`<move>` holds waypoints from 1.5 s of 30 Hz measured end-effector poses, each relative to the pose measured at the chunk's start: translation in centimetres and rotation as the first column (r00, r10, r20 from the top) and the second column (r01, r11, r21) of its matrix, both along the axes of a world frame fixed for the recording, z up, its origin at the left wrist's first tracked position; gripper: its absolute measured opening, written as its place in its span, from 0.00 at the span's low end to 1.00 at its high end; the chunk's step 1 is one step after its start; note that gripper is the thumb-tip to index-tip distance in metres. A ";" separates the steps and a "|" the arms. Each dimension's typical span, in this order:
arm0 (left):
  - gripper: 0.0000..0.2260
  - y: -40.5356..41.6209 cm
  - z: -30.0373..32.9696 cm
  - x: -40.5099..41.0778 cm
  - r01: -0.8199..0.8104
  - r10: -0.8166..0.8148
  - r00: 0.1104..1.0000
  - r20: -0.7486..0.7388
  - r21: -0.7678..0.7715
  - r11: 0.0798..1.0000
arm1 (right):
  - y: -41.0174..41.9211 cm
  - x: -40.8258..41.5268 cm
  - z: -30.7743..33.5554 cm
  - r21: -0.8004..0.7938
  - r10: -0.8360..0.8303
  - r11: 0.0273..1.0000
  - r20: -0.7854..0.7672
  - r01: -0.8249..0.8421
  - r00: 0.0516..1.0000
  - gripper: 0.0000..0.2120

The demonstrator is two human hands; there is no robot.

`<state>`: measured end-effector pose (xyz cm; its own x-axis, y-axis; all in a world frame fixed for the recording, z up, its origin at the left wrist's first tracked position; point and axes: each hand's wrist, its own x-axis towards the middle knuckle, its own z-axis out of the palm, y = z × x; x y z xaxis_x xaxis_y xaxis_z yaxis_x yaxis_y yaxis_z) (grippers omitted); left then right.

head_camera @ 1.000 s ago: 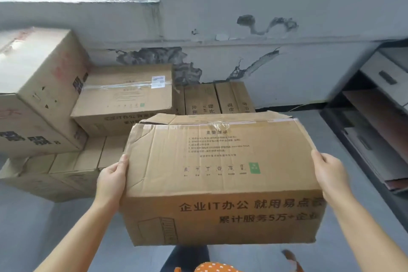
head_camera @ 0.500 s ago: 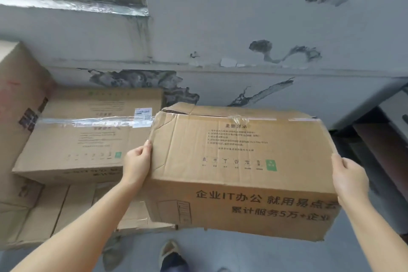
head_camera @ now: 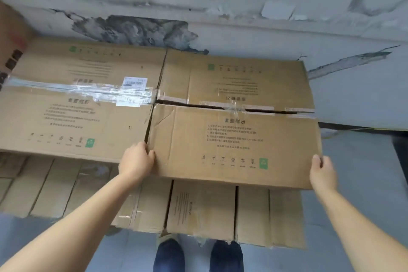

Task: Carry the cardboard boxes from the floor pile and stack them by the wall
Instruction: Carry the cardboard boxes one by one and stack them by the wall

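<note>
Our left hand (head_camera: 137,158) grips the near left corner of the cardboard box (head_camera: 238,139), fingers curled over its left edge and thumb lying on the top flap. Our right hand (head_camera: 322,171) holds the near right corner, thumb on the top edge and fingers wrapped out of sight round the side. The box thus spans the whole gap between the two hands, its near long edge running from one to the other and its far edge reaching toward the wall (head_camera: 242,6).

Left of our left hand, the box's left edge lies against a taped box (head_camera: 77,99) of like height, with only a dark slit between them; our left fingers sit at the near end of that slit. The two tops are about level. Beneath both, a lower row of boxes (head_camera: 198,207) shows its front faces just below our hands.

Right of our right hand there is open grey floor (head_camera: 364,172), and the box's right edge stands free. Beyond the far edge, the peeling wall rises close behind; we cannot tell whether the box touches it. The box's top seam is split, its clear tape torn. At the far left, a corner of a taller box (head_camera: 12,42) is in view.
</note>
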<state>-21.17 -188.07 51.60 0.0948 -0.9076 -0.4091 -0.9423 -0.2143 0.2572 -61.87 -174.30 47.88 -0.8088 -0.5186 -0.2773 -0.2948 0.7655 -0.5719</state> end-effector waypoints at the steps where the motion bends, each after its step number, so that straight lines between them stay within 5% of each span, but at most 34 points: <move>1: 0.09 0.5 -0.4 -0.5 -0.004 0.005 0.999 0.038 -0.031 1.000 | 0.6 -0.5 -1.1 0.021 0.013 1.000 0.038 -0.014 0.999 0.15; 5: 0.12 2.2 -0.1 -1.8 -0.077 0.084 0.994 0.075 -0.096 0.992 | 1.4 -2.4 -1.7 0.099 -0.041 0.995 0.280 0.014 0.959 0.19; 8: 0.20 3.4 0.3 -2.4 -0.063 0.062 0.994 0.095 0.011 0.998 | 1.4 -2.7 -0.4 0.189 -0.267 0.964 0.625 0.189 0.734 0.28; 10: 0.25 3.2 0.4 -3.1 -0.154 0.157 0.987 -0.017 0.110 0.982 | 1.4 -2.6 0.0 0.166 -0.263 0.965 0.670 0.205 0.694 0.25; 13: 0.18 1.8 0.5 -3.6 -0.317 0.333 0.928 -0.168 0.118 0.941 | 1.2 -1.8 0.1 0.095 -0.231 0.970 0.645 0.223 0.729 0.21; 17: 0.13 1.4 0.6 -3.7 -0.372 0.383 0.911 -0.151 0.095 0.923 | 1.1 -1.1 0.1 0.083 -0.207 0.976 0.635 0.200 0.744 0.21; 23: 0.21 6.4 0.5 -4.0 -0.190 0.190 0.975 -0.111 0.013 0.982 | 1.8 0.0 1.4 0.116 -0.185 0.983 0.606 0.144 0.774 0.22; 27: 0.23 7.6 2.6 -1.4 -0.117 0.138 0.969 -0.204 0.112 0.987 | 2.1 1.1 4.9 0.191 0.067 0.970 0.382 -0.149 0.922 0.30; 32: 0.21 6.7 8.5 2.0 0.069 -0.058 0.945 -0.321 0.023 0.997 | 6.4 7.2 13.4 -0.085 0.354 0.935 0.285 -0.345 0.891 0.29; 35: 0.19 7.1 13.1 3.7 0.170 -0.187 0.883 -0.430 -0.079 0.982 | 10.3 12.5 17.4 -0.215 0.368 0.926 0.334 -0.310 0.868 0.27; 40: 0.17 11.1 20.0 7.4 0.349 -0.348 0.651 -0.675 -0.141 0.926 | 16.8 21.5 21.9 -0.423 0.305 0.894 0.332 -0.148 0.893 0.24; 45: 0.17 15.2 22.6 10.8 0.405 -0.379 0.535 -0.755 -0.164 0.900 | 23.1 29.1 23.2 -0.538 0.122 0.841 0.288 0.055 0.950 0.24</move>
